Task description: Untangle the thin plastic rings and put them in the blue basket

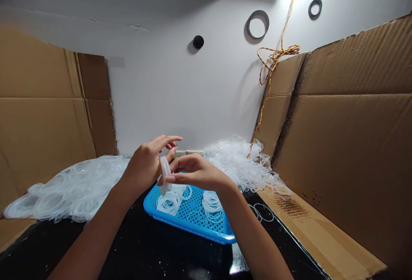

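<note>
Two hands, left [144, 166] and right [201, 172], clamp a bundle of clear rings [165, 175] between their fingers above the blue basket [189, 228], probably to keep the loops aligned.

Two bare human hands and forearms are visible, seen from the wearer's own viewpoint. The left hand [143, 166] has a rounded knuckle line and slender fingers [174, 138] that taper toward the tips. The right hand [202, 171] is similarly slim, with a short, neat thumbnail [169, 179]. Both wrists are narrow and bare. The left forearm [96, 228] and right forearm [254, 228] are bare too, smooth in outline, and broaden gently below the wrists. Any clothing higher up is outside the view.
</note>
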Tool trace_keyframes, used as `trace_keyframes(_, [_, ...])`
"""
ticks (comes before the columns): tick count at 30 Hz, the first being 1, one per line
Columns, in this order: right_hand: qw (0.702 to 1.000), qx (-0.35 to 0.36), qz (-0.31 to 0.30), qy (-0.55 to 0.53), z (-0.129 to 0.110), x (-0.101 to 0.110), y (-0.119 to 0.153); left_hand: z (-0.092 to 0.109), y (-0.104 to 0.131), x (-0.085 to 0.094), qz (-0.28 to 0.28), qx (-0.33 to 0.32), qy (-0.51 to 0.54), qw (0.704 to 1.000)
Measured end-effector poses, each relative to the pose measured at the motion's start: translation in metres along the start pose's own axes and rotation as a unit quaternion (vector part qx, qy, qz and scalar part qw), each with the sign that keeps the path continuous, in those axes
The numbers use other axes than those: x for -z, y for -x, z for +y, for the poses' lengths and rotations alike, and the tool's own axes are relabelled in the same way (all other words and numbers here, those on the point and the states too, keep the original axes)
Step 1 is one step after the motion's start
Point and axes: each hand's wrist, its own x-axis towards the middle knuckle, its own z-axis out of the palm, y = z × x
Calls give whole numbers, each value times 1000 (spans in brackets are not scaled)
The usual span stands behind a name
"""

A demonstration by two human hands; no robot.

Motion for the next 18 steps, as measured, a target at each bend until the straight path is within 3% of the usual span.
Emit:
trace_keyframes(7, [989,17,-42,-137,1,6,2,5,0,9,-25,21,69,997])
trace_keyframes(11, [985,-39,-96,-136,-3,14,8,5,2,11,-50,48,167,984])
trace_keyframes(14, [984,-37,-105,-137,-8,20,12,5,3,11,-103,60,271,955])
trace_keyframes(18, [980,8,-103,-170,-5,26,13,1,4,13,-169,29,422,890])
